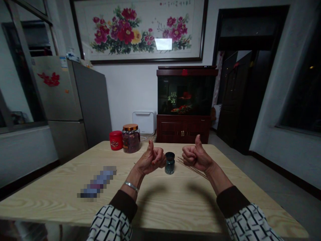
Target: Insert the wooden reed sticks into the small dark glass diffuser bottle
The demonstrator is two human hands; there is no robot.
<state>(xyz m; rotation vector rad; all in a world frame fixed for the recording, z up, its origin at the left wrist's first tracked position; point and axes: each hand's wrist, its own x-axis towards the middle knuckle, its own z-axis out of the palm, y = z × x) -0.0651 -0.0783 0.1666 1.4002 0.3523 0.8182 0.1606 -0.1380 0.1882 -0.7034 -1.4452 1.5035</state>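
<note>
Both of my hands are raised over a light wooden table (pixel 75 187), each in a fist with the thumb up. My left hand (pixel 151 160) holds nothing and wears a silver bracelet at the wrist. My right hand (pixel 197 156) is also closed on nothing. Between them on the table stands a small dark jar (pixel 170 163) with greenish contents. Several thin sticks (pixel 187 166) lie on the table just under and behind my right hand.
At the table's far edge stand a red tin (pixel 115 140) and a clear jar with a copper lid (pixel 130 138). A blurred flat object (pixel 97 183) lies at left. Behind are a fridge (pixel 75 103), a fish tank cabinet (pixel 185 103) and a dark doorway (pixel 238 97).
</note>
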